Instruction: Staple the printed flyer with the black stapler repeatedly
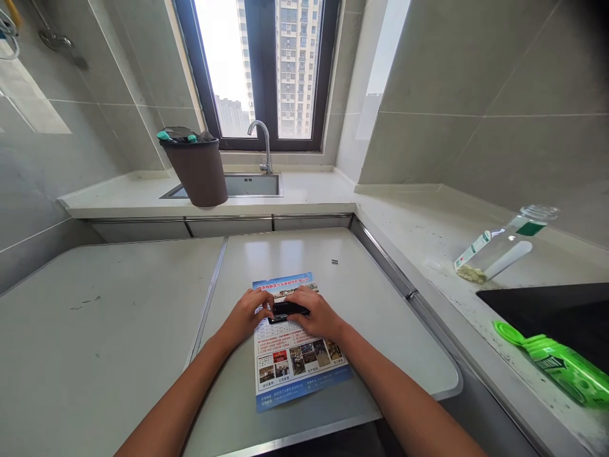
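Note:
A printed flyer (297, 362) with a blue border, red text and small photos lies flat on a pale grey table top (380, 304). Both my hands rest over its upper half. My left hand (247, 314) and my right hand (316, 314) have their fingers closed round a small black object (288, 310), which looks like a stapler, held between them just above the paper. A tiny dark piece (334, 261), perhaps a staple, lies on the table beyond the flyer.
A brown bucket (197, 168) stands at the steel sink (252, 185) with a tap (261, 143) under the window. On the right counter lie a clear bottle (502, 247), a green bottle (561, 365) and a black hob (552, 317).

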### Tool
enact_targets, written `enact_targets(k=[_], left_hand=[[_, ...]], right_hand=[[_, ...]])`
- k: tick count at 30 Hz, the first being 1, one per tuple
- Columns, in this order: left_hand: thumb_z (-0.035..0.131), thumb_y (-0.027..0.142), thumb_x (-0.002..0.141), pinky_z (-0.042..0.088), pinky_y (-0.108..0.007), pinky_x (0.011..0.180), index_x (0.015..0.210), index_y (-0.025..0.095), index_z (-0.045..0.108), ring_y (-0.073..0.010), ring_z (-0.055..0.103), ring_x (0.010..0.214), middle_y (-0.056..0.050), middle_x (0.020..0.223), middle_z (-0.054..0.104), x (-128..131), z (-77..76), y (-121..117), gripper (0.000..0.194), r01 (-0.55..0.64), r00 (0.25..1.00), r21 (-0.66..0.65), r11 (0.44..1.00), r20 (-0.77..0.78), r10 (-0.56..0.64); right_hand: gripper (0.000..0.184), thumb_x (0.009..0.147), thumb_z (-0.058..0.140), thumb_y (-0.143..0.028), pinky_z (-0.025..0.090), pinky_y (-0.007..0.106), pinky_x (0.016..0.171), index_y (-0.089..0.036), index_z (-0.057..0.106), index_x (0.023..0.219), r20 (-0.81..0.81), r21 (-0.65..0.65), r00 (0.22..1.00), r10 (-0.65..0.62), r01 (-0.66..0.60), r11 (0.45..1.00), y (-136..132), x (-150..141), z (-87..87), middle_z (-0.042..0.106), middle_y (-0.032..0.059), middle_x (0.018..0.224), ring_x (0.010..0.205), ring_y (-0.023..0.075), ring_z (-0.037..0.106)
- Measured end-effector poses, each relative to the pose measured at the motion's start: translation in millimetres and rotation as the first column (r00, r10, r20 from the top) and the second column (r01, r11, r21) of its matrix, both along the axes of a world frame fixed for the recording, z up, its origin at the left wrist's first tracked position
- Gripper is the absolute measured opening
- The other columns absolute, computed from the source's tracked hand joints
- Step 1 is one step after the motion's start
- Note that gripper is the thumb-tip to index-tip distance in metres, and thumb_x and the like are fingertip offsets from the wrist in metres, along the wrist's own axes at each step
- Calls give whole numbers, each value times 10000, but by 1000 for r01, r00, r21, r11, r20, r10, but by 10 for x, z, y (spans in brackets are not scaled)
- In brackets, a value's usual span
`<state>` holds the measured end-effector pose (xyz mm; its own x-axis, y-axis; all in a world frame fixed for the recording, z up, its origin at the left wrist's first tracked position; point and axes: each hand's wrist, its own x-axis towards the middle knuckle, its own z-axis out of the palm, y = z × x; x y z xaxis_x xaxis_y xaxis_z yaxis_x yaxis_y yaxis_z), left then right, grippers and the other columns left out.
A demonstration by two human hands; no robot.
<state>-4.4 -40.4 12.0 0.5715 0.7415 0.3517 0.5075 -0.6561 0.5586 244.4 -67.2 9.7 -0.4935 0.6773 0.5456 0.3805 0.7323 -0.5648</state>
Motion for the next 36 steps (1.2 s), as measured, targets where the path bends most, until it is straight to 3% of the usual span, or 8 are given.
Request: enact_targets(k=[3,7,11,15,20,24,29,36], left_hand=[[576,181,914,469,-343,823,879,228,588,-203,593,852,-15,869,661,7,-4,23,59,-11,1000,13,1000,9,11],[607,276,946,472,-388,879,958,227,615,-242,603,946,-45,963,692,-9,-45,104,51,-153,988,61,986,-4,154],[630,336,943,438,-480,985,1217,223,633,-325,571,1165,-119,1270,676,-69,-186,218,296,-332,933,131,934,-103,346],[658,390,923,403,-522,1033,1271,210,620,-371,521,1271,-160,1388,613,-114,-315,283,394,-422,878,158,893,-173,446],[579,257,934,435,-470,948,1101,225,601,-315,605,1093,-110,1168,682,-122,-282,271,171,-407,896,111,907,-143,420],[500,199,940,434,-440,897,1031,231,563,-293,627,971,-74,1000,697,-110,-208,242,114,-395,905,73,916,-139,401],[428,250,987,459,-352,788,1067,244,542,-246,645,877,-52,981,686,-108,-159,227,139,-370,927,-55,927,38,372],[422,249,975,448,-292,706,1032,231,544,-168,598,736,-26,1008,656,-179,-156,264,137,-402,866,-128,907,267,422]], right_hand=[[283,921,705,-294,500,440,907,-237,666,1196,-2,11,1000,-25,25,1000,14,11,-4,743,82,1046,959,264,626],[291,922,704,-275,478,459,922,-239,663,1208,-14,30,990,-143,143,989,54,53,-17,744,84,1063,997,279,630],[296,938,659,-252,449,455,941,-249,646,1234,-39,19,947,-319,320,947,107,132,-37,732,88,1132,1037,285,631],[269,955,593,-256,419,448,933,-225,652,1215,-47,22,822,-567,568,822,199,265,-75,727,104,1114,1048,303,619],[273,974,528,-262,376,431,930,-195,654,1207,11,46,658,-753,752,658,327,454,-144,724,126,1174,1114,316,595],[275,961,527,-240,363,412,919,-194,652,1202,71,18,583,-809,811,585,386,537,-198,719,126,1212,1118,301,586],[282,954,526,-216,348,403,902,-215,646,1209,134,-4,571,-810,818,575,415,552,-240,724,111,1217,1141,294,579],[395,912,523,-155,330,406,930,-248,644,1276,150,-1,615,-774,783,622,387,534,-175,710,101,1265,1165,286,595]])
